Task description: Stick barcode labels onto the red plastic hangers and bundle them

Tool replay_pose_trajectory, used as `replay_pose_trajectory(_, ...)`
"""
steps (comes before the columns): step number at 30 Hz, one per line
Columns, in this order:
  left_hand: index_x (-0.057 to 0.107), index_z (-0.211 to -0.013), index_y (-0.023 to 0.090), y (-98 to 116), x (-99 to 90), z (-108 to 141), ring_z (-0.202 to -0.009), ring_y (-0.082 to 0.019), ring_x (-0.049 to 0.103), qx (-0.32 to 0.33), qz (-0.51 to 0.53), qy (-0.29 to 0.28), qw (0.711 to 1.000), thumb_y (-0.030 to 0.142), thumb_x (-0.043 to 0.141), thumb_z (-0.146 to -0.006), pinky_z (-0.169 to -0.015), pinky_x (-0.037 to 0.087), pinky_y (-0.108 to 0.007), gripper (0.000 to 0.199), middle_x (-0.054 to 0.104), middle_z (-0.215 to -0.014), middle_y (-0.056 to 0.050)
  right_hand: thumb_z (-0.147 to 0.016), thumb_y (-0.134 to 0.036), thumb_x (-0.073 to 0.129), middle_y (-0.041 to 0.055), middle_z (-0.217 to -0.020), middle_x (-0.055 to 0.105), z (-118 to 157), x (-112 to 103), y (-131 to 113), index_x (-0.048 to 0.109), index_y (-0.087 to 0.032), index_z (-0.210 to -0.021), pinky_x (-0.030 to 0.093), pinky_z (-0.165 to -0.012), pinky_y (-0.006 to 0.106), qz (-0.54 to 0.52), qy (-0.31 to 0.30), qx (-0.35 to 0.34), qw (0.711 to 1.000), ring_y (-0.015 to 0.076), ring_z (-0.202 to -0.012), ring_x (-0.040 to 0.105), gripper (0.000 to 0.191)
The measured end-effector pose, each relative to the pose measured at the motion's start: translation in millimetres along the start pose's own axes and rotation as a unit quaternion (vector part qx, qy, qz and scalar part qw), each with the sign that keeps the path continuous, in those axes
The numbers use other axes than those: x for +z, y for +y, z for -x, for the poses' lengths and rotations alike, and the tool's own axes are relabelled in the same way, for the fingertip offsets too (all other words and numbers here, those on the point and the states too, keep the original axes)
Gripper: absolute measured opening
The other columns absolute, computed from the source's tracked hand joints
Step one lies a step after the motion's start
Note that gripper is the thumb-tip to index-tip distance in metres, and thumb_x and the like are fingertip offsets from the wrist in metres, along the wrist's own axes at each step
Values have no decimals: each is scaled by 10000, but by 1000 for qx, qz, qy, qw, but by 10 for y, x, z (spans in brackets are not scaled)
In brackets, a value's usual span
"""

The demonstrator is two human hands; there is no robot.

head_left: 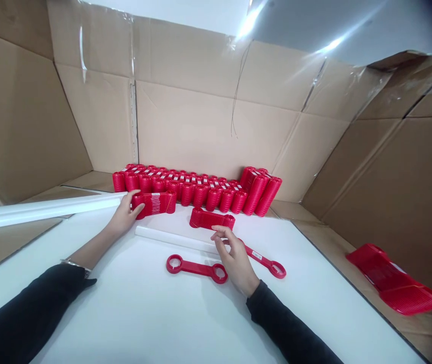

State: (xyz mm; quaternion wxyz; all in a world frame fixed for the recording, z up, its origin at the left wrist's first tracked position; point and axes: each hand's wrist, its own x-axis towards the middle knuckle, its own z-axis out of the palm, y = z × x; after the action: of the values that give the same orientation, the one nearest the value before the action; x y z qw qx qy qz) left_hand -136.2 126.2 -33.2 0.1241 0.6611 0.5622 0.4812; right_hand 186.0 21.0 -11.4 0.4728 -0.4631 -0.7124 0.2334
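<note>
My left hand (pixel 125 215) grips the left end of a banded stack of red double-ring pieces (pixel 154 203), thumb in front and fingers behind. My right hand (pixel 235 260) is over the table with thumb and fingers apart, holding nothing that I can see. It covers one end of a loose red double-ring piece (pixel 259 257) and the right end of a white strip (pixel 174 239). Just left of it lies another loose red double-ring piece (pixel 195 268), flat on the white table (pixel 132 313). Behind my right hand sits a smaller red stack (pixel 211 220).
Several red stacks (pixel 187 192) stand in a row at the back, with taller ones (pixel 263 189) at the right end. White tubes (pixel 49 208) extend in from the left. Another red bundle (pixel 396 280) is at the right. Cardboard walls (pixel 216 101) surround the table.
</note>
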Motion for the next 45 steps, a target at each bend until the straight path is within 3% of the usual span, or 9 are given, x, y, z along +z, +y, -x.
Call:
replay_pose_trajectory(6,288,-1363,181,-36,-41,3,-1146,-271,455,17,-76,40,996,358,469,-825,-895,454,-410,595,407,-1301,-137,-839,-214,412,49,-827,641,-16,-61,-18,586,-180,-944,478,-701,326,57,-45,-17,997,188,-790,593,206)
replay_pose_trajectory(11,347,-1323,192,317,-93,105,-1228,-258,364,98,-139,140,975,296,403,-863,-1006,346,-417,474,388,-1293,-122,-841,-209,434,78,-991,625,-43,-132,69,599,-180,-992,450,-848,383,143,-67,-39,987,216,-975,559,226)
replay_pose_trajectory(13,432,-1242,184,509,-67,182,-1164,-249,421,151,-155,90,972,293,364,-880,-991,349,-409,384,461,-1211,-114,-843,-234,462,91,-1051,613,-45,-153,130,586,-185,-1077,437,-873,402,184,-87,-42,978,234,-1025,540,269)
replay_pose_trajectory(16,484,-1187,199,714,24,316,-1052,-251,491,200,-190,-114,954,325,340,-893,-918,380,-419,351,546,-1127,-95,-844,-227,481,112,-1035,619,-45,-164,195,605,-173,-1067,447,-838,396,229,-137,-37,963,245,-981,561,261)
replay_pose_trajectory(18,475,-1222,225,764,74,388,-1043,-264,498,193,-214,-213,934,356,343,-893,-892,381,-434,378,555,-1154,-90,-836,-190,479,102,-992,624,-47,-168,204,621,-171,-987,449,-817,381,241,-160,-28,957,232,-928,577,209)
replay_pose_trajectory(21,472,-1235,236,740,79,426,-1063,-270,509,146,-199,-277,929,411,358,-879,-880,395,-421,414,543,-1209,-95,-789,-128,490,76,-975,605,-56,-186,184,598,-182,-905,442,-810,375,255,-152,-18,955,220,-920,567,168)
replay_pose_trajectory(26,550,-1138,213,691,16,393,-963,-251,573,96,-148,-316,932,483,453,-801,-816,442,-351,442,611,-1098,-91,-718,-69,504,59,-895,617,-56,-243,153,564,-183,-850,436,-743,349,287,-165,21,943,218,-851,572,184)
replay_pose_trajectory(32,589,-1079,237,787,74,457,-954,-242,549,128,-174,-332,918,401,452,-812,-837,397,-344,341,602,-1044,-64,-764,-281,586,45,-918,643,-51,-244,135,566,-211,-887,447,-700,338,247,-181,3,952,225,-842,587,143)
replay_pose_trajectory(45,608,-946,198,963,367,629,-931,-226,516,209,-213,-252,920,250,405,-874,-820,349,-383,221,593,-972,-59,-852,-196,464,67,-970,633,-24,-41,137,549,-197,-995,447,-823,384,239,-186,-47,952,222,-902,588,166)
